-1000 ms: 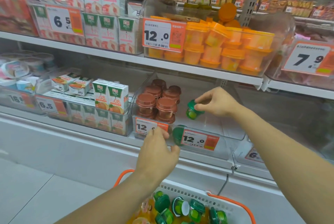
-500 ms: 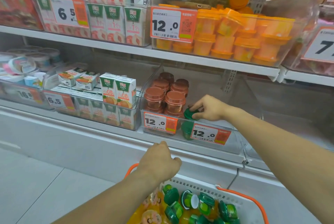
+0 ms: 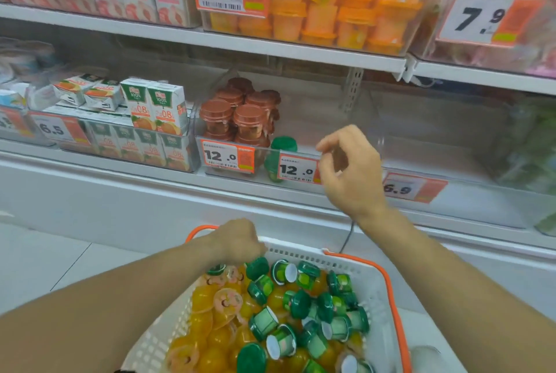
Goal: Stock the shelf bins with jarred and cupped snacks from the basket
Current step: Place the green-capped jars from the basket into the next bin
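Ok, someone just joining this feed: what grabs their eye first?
Probably the white basket with orange handles at the bottom, heaped with green-lidded jars over yellow jelly cups, the left hand reaching into its far edge. Next, the right hand, empty with loosely curled fingers, in front of the clear lower bin, where green jars stand stacked beside brown-lidded ones. Above, orange cups fill the upper bin.
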{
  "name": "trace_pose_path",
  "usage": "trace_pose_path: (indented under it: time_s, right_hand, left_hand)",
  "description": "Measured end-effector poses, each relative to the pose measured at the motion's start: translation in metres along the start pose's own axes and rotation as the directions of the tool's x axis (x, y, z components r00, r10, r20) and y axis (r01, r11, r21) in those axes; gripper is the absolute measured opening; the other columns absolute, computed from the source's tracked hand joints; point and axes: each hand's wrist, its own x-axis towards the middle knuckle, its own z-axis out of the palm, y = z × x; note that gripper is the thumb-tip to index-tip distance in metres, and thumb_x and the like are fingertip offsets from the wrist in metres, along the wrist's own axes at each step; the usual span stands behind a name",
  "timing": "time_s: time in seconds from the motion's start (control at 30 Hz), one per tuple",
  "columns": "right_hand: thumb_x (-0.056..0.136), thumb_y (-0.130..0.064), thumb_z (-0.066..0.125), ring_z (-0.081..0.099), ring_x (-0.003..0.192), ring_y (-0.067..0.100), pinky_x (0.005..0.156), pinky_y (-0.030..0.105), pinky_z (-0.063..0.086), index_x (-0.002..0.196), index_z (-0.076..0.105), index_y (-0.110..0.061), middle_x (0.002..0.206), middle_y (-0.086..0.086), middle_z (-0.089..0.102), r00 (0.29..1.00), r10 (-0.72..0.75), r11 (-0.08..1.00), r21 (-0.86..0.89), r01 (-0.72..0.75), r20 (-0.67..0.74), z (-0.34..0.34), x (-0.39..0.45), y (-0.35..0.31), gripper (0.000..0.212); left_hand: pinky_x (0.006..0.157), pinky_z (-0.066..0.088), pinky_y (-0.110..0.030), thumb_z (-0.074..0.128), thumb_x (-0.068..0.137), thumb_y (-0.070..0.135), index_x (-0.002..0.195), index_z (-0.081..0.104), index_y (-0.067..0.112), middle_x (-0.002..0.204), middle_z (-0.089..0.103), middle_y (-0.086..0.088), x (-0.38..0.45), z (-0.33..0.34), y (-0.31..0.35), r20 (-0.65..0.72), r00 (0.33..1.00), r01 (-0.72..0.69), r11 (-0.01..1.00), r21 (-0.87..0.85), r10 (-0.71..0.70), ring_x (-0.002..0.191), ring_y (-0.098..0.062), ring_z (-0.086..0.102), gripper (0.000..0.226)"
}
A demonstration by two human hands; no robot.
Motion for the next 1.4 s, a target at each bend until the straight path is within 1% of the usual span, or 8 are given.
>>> trace_pose_path:
  time_s: [0.13,0.27,0.43,0.6,0.87,1.03,1.17,1.4]
  right_hand:
    - [0.087,-0.014,0.056,0.045,0.066,0.007,0.062,0.027,0.045,0.099,0.058,-0.016,0.092,-0.008,0.048,0.927,0.086,0.996,-0.050,-0.073,0.366,0.013,-0.107,0.017,0.012]
    - [0.092,-0.022,0.052,0.057,0.101,0.018,0.084,0.035,0.049,0.119,0.056,-0.023,0.115,-0.003,0.054,0.618,0.319,0.944,-0.301,-0.137,0.718,0.017,-0.189,0.043,0.027]
    - [0.092,-0.019,0.051,0.058,0.100,0.016,0.084,0.031,0.050,0.117,0.058,-0.023,0.111,-0.006,0.056,0.568,0.408,0.912,-0.341,-0.226,0.715,0.011,-0.207,0.065,0.025]
    - [0.094,-0.020,0.055,0.059,0.103,0.013,0.088,0.032,0.054,0.124,0.056,-0.021,0.121,-0.005,0.056,0.595,0.507,0.862,-0.377,-0.340,0.624,0.019,-0.195,0.087,0.030]
    - [0.092,-0.040,0.066,0.063,0.104,0.022,0.090,0.037,0.054,0.134,0.054,-0.021,0.123,0.004,0.057,0.403,0.575,0.815,-0.541,-0.206,0.712,0.060,-0.183,0.096,0.048]
    - [0.096,-0.028,0.062,0.063,0.100,0.024,0.090,0.036,0.053,0.125,0.060,-0.018,0.117,0.007,0.063,0.384,0.627,0.778,-0.569,-0.267,0.677,0.067,-0.179,0.097,0.030]
    - [0.094,-0.027,0.065,0.064,0.100,0.023,0.090,0.033,0.052,0.119,0.065,-0.016,0.114,0.006,0.068,0.407,0.641,0.765,-0.499,-0.407,0.651,0.063,-0.165,0.086,0.027]
    - [0.092,-0.008,0.068,0.068,0.077,0.025,0.072,0.034,0.062,0.109,0.063,-0.007,0.104,0.012,0.064,0.447,0.604,0.563,0.044,-0.825,0.660,0.046,-0.074,0.021,0.018]
  left_hand:
    - [0.055,0.045,-0.023,0.058,0.092,0.033,0.094,0.057,0.012,0.093,0.066,-0.006,0.012,0.029,-0.005,0.100,0.994,0.024,0.991,0.134,-0.037,0.068,-0.017,0.060,0.021]
    - [0.074,0.049,-0.033,0.058,0.088,0.035,0.085,0.052,0.015,0.101,0.062,-0.012,0.033,0.091,-0.006,0.011,0.993,0.115,0.992,0.054,-0.116,0.095,-0.026,0.059,0.020]
    - [0.113,0.036,-0.041,0.066,0.086,0.044,0.146,0.029,0.013,0.160,0.016,-0.012,0.041,0.164,-0.024,-0.135,0.947,0.266,0.946,-0.183,-0.292,0.146,-0.031,0.026,0.077]
    - [0.096,0.045,-0.032,0.075,0.086,0.029,0.140,0.038,0.014,0.138,0.053,-0.005,0.052,0.170,-0.031,-0.104,0.932,0.286,0.880,-0.379,-0.347,0.123,-0.025,0.054,0.067]
    - [0.087,0.052,-0.030,0.089,0.069,0.038,0.113,0.058,0.013,0.108,0.060,0.001,0.060,0.155,-0.055,-0.045,0.938,0.269,0.805,-0.529,-0.343,0.102,-0.018,0.057,0.060]
    - [0.084,0.061,-0.042,0.090,0.069,0.015,0.124,0.055,0.009,0.126,0.064,-0.019,0.042,0.128,-0.071,0.335,0.937,0.350,0.253,-0.902,-0.101,0.096,-0.032,0.073,0.065]
    - [0.075,0.058,-0.036,0.082,0.073,0.020,0.118,0.067,0.008,0.121,0.066,-0.019,0.028,0.100,-0.074,0.232,0.957,0.251,-0.092,-0.964,0.173,0.098,-0.032,0.067,0.049]
    - [0.059,0.038,-0.032,0.050,0.084,0.042,0.089,0.069,0.000,0.091,0.061,-0.020,-0.002,0.007,-0.038,0.065,0.969,0.120,-0.223,-0.967,0.237,0.071,-0.031,0.055,0.046]
